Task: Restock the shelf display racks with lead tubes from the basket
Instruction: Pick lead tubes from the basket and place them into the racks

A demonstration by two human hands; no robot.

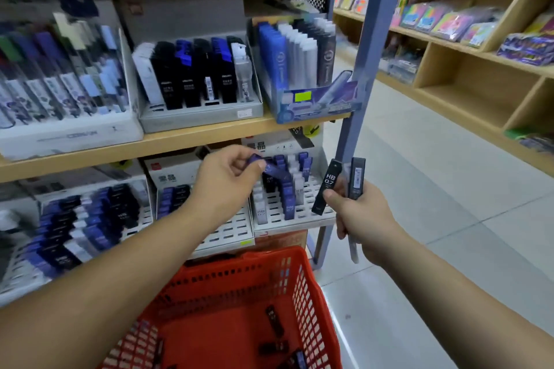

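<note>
My left hand (223, 181) pinches a blue lead tube (271, 168) and holds it tilted over the right-hand white slotted rack (311, 213) on the lower shelf. That rack holds several blue, black and white tubes standing in its slots. My right hand (361, 217) grips a fan of black lead tubes (326, 186), one marked HB 0.7, to the right of the rack beside the blue shelf post. The red basket (311, 293) stands below the shelf with several dark tubes (274, 320) lying on its bottom.
Two more slotted racks (230, 234) (90, 225) with tubes sit to the left on the lower shelf. The upper wooden shelf (186, 138) carries display boxes of lead cases. A blue post (356, 93) edges the unit. A tiled aisle and wooden shelves lie to the right.
</note>
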